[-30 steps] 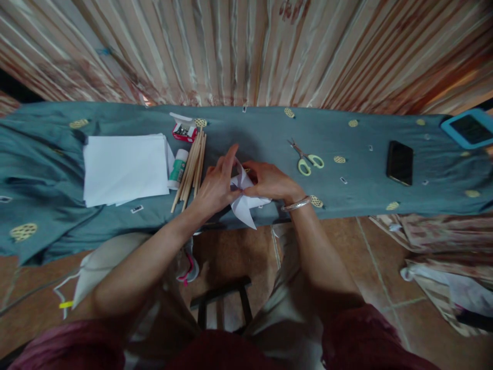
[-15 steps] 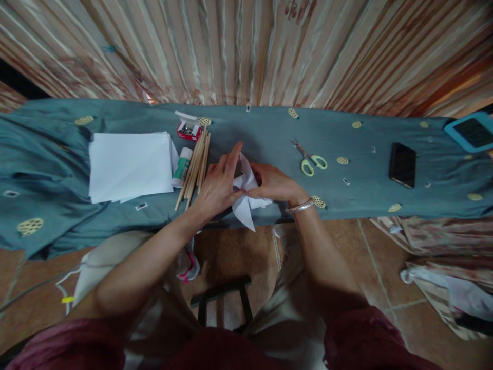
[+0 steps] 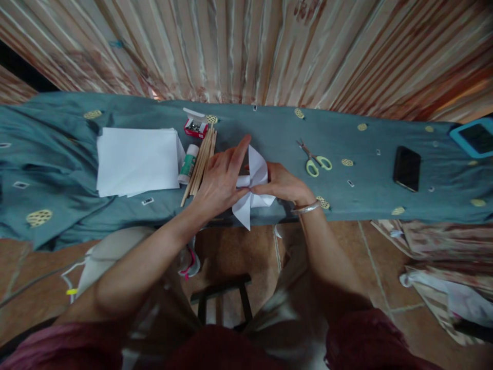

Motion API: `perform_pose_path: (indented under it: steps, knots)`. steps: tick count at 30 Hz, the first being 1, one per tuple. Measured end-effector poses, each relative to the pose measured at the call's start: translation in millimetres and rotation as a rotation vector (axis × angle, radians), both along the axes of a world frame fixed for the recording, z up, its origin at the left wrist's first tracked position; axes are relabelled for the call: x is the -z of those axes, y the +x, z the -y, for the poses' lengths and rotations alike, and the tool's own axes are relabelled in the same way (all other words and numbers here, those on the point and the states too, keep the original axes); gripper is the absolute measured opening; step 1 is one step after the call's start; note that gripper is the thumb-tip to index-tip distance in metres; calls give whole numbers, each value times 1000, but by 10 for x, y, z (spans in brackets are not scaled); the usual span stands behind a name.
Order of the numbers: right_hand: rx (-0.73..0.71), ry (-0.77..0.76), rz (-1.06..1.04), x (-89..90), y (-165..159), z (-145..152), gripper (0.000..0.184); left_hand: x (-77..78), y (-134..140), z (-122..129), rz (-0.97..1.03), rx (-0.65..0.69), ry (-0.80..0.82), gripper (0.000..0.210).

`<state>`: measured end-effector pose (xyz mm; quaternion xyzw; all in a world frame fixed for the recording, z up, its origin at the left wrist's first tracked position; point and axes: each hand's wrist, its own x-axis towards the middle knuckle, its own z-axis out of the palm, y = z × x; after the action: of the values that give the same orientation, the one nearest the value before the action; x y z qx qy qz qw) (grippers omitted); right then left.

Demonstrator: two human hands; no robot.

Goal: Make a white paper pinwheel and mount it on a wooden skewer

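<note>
Landmark: scissors point(image 3: 309, 154), on bench point(image 3: 370, 198) | white paper pinwheel point(image 3: 259, 172): left of scissors, in both hands | left hand point(image 3: 223, 177): forefinger extended, thumb on pinwheel's centre, holding | right hand point(image 3: 285, 186): fingers curled, partly hidden, gripping its right side | wooden sticks point(image 3: 202, 163), glue stick point(image 3: 188, 165): farther left of scissors | phone point(image 3: 407, 168): right of scissors

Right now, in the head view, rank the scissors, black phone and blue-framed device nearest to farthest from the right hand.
1. Scissors: just right of the right hand.
2. Black phone: farther right, on the cloth.
3. Blue-framed device: at the picture's right edge.
</note>
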<state>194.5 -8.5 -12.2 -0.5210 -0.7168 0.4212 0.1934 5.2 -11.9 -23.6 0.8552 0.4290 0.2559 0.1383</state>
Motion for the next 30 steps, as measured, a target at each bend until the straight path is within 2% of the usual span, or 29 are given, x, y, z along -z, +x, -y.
perform_pose_path:
  steps: [6, 11, 15, 20, 25, 30]
  knots:
    - [-11, -69, -100, 25, 38, 8, 40, -36, -27, 18, 26, 13, 37, 98]
    - [0, -110, -103, 39, 80, 17, 31, -70, -37, 14, 9, 18, 77, 102]
    - [-4, -105, -98, 10, 84, 36, 29, -84, -54, -2, 4, 14, 47, 104]
    - [23, -158, -251, -4, 75, 77, 29, -52, -88, -51, 82, 10, 45, 117]
    - [91, -220, -469, 93, 45, 71, 45, -23, -107, -122, 293, -9, -55, 121]
    - [258, -188, -705, 199, 30, 17, 41, -19, -128, -180, 758, -133, -286, 112]
